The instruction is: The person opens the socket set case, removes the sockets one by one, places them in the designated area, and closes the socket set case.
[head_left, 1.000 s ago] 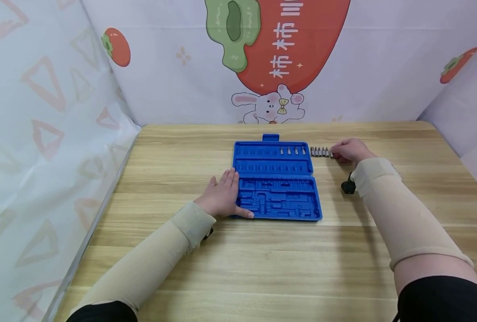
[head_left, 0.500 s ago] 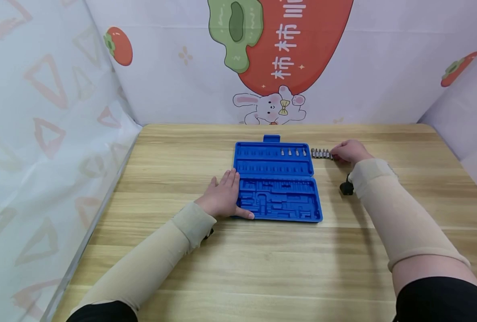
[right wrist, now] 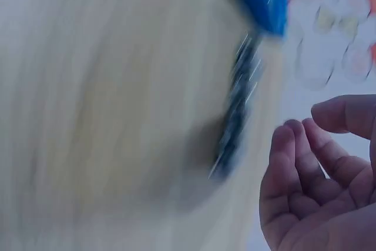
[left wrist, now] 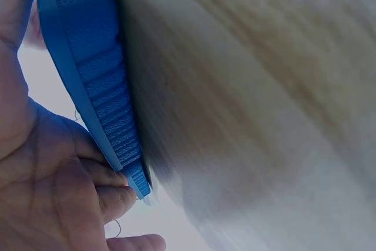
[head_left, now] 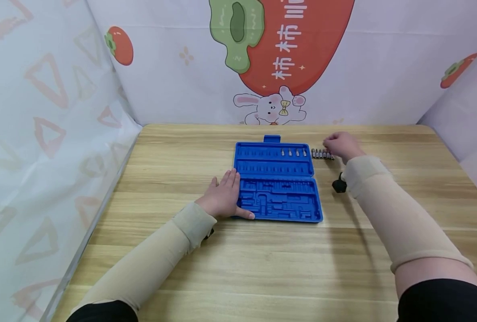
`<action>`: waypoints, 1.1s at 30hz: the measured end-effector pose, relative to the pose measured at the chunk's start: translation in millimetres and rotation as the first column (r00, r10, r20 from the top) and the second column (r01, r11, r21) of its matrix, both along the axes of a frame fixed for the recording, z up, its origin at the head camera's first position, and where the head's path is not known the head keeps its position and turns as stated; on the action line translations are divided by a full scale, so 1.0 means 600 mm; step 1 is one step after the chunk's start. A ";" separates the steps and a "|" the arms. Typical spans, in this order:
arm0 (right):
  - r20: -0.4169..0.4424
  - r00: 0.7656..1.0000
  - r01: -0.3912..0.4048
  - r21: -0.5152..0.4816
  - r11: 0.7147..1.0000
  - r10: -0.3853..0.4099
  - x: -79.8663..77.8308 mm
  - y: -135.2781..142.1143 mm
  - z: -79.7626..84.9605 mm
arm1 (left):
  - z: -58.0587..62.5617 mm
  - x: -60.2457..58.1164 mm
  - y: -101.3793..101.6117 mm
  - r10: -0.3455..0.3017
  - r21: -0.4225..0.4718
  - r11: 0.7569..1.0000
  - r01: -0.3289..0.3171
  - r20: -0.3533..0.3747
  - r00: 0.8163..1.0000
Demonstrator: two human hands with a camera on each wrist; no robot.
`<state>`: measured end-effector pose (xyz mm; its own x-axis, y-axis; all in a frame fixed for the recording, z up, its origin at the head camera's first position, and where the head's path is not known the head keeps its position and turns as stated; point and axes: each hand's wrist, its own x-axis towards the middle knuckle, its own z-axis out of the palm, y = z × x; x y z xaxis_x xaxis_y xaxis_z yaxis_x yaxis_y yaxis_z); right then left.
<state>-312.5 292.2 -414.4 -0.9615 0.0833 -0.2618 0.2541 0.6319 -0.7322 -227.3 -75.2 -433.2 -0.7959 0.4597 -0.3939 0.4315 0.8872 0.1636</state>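
Note:
A blue plastic bit case [head_left: 276,167] lies unfolded on the table, with several silver screwdriver bits [head_left: 293,152] standing in its far right slots. My left hand [head_left: 221,197] rests against the case's left side, its thumb on the near corner and its fingers extended. In the left wrist view that hand's fingers touch the blue case wall [left wrist: 88,74]. Just right of the case is a row of bits [head_left: 322,154], blurred in the right wrist view. Over that row's far side is my right hand [head_left: 344,145], fingers loosely bent, nothing visible between thumb and fingertips.
A wooden table [head_left: 270,268] carries everything. The case's latch tab [head_left: 272,138] points to the back edge. Behind stands a printed white cloth [head_left: 174,89], and another hangs at the left. A black wrist camera [head_left: 339,184] hangs below the right wrist.
My right hand has let go at the right end of the bit row, then lifted and moved left toward the case. The left hand keeps its place.

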 end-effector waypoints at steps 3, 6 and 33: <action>0.036 0.999 -0.021 -0.108 0.994 0.026 -0.011 -0.048 0.017 | 0.003 0.000 -0.002 0.003 0.003 1.000 -0.004 0.006 1.000; 0.092 0.994 -0.039 -0.199 0.979 0.058 -0.017 -0.090 0.026 | 0.002 0.000 -0.002 0.005 0.002 1.000 -0.005 0.005 1.000; 0.149 0.989 0.043 -0.269 0.962 -0.002 -0.023 -0.163 0.000 | 0.000 0.001 0.003 0.001 0.002 1.000 -0.001 -0.004 1.000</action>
<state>-326.2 194.3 -414.4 -0.9098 0.0107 -0.4150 0.3829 0.4078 -0.8289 -226.5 -73.6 -433.3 -0.7982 0.4595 -0.3895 0.4310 0.8874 0.1635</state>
